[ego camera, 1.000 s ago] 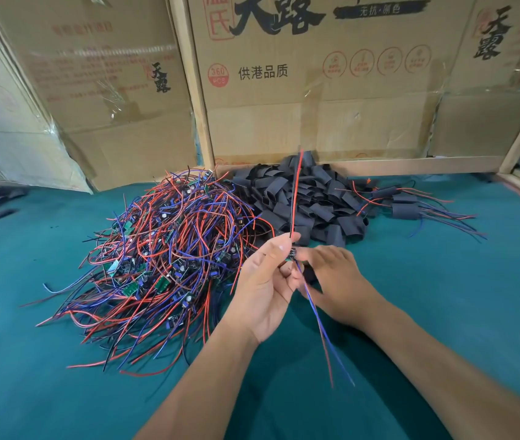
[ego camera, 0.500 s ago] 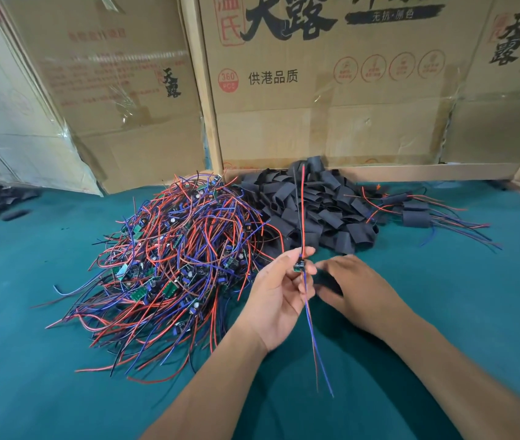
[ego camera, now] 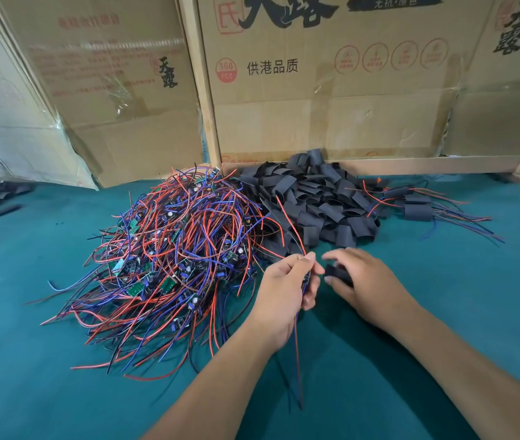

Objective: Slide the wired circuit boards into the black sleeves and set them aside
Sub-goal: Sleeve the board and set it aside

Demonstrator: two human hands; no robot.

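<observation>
One wired circuit board (ego camera: 307,278) sits pinched in the left hand (ego camera: 285,289), thumb & fingers curled round it, board itself mostly hidden behind the fingers; its red wire (ego camera: 289,222) arcs up & back over the piles, while blue/red leads (ego camera: 297,350) hang down twd the near edge of the table (ego camera: 442,300). Just right of it, w/ a small gap, the right hand (ego camera: 365,284) holds one black sleeve (ego camera: 337,274) btwn thumb & curled fingers, sleeve's open end facing the board. Board not yet in the sleeve. Behind the left hand lies a big tangle of wired boards (ego camera: 176,258), red, blue & black leads w/ green PCBs showing. Touching that pile on its right, a heap of empty black sleeves (ego camera: 322,201). Further right, a few sleeved boards (ego camera: 417,211) lie apart w/ wires trailing right. Cardboard boxes (ego camera: 331,84) stand along the back of the green table.
</observation>
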